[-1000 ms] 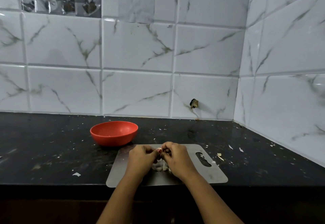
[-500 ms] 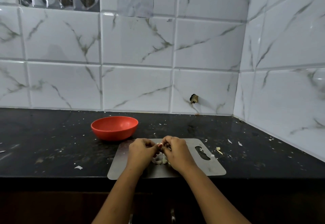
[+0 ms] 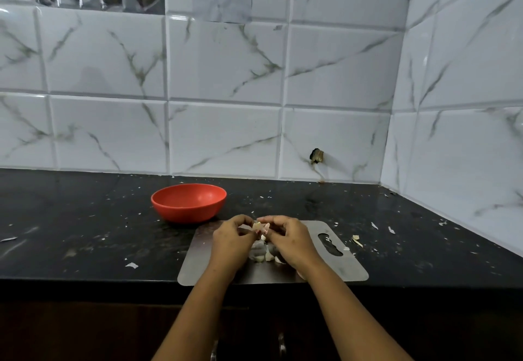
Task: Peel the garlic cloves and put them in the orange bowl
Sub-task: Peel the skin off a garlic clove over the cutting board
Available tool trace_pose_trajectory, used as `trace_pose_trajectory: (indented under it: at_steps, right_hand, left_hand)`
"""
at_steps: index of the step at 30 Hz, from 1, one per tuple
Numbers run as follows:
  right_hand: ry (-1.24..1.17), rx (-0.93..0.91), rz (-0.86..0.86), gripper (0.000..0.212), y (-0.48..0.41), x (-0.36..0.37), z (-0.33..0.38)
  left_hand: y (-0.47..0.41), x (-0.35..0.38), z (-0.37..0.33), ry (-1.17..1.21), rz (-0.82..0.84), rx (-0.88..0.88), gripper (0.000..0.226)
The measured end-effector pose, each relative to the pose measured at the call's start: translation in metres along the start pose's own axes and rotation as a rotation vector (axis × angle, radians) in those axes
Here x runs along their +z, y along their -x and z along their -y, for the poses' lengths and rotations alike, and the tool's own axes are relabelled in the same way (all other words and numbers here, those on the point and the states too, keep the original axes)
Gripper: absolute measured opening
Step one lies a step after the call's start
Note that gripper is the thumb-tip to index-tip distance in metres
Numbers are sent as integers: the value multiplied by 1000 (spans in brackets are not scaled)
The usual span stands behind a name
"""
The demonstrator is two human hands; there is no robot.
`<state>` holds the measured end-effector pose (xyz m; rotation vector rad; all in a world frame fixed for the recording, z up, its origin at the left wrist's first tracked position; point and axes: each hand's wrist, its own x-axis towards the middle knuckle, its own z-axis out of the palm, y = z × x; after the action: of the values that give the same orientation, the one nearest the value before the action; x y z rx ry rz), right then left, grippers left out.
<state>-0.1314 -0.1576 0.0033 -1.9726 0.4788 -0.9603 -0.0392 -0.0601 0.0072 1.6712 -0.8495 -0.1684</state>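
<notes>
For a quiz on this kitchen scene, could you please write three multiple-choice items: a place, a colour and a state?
1. Where does the orange bowl stand relative to the cutting board?
A. on it
B. on the countertop, beyond its far left corner
C. to its right

2. What colour is the countertop?
A. white
B. green
C. black

3. What are the left hand and right hand doing?
A. pinching a garlic clove between them
B. lying flat
C. lifting the bowl

1 B: it rests on countertop past the board.
2 C: the surface is black and speckled.
3 A: both hands' fingertips meet on the clove.
</notes>
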Motion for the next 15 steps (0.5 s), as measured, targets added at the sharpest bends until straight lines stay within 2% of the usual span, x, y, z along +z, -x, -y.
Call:
trace_pose_trajectory:
  at_steps: [3, 7, 15]
  right_hand:
    - [20, -8, 27, 18, -1, 1, -2]
    - [81, -3, -47, 13, -1, 1, -2]
    - [104, -9, -58, 7, -1, 2, -2]
  left_hand:
    - [-3, 2, 2, -31, 27, -7, 11]
    - [-5, 2, 4, -13, -28, -38, 12]
    - [-4, 4, 6, -24, -70, -41, 16]
